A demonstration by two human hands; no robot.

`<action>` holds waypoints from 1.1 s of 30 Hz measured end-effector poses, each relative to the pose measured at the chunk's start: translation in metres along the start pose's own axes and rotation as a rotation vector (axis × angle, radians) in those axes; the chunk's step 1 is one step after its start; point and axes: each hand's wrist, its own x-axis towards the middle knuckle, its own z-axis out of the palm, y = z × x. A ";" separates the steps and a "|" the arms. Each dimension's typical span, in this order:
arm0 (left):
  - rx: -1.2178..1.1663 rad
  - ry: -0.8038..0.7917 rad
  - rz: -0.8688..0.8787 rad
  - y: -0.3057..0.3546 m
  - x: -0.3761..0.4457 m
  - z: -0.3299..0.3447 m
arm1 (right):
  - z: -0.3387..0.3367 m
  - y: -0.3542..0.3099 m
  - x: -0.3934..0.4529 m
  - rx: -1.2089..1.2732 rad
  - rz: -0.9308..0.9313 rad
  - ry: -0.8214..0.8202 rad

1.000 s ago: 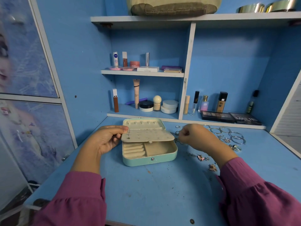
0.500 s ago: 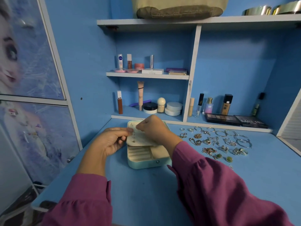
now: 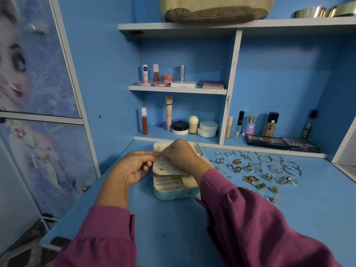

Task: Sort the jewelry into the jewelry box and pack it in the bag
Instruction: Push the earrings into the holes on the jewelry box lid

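Two hands at jewelry box (image 3: 174,191) | left hand (image 3: 133,168) pinches flap (image 3: 173,168) edge | right hand (image 3: 180,154) pinches small earring, unclear | advise steadying flap, seating post squarely.

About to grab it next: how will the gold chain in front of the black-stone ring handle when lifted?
The gold chain lies bunched, so it is probably floppy and will dangle. Likely light. Its links may snag the rings beside it.

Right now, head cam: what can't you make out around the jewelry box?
- Head view: what the right hand pinches, hidden by its own knuckles.
- Earring panel: studs too small to identify.
- Jewelry box right compartment: covered by panel and right sleeve.
- Bag: top cut off by frame edge.
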 end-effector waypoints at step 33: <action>-0.003 -0.010 -0.003 -0.001 0.001 -0.001 | -0.021 -0.011 -0.005 -0.297 -0.239 -0.103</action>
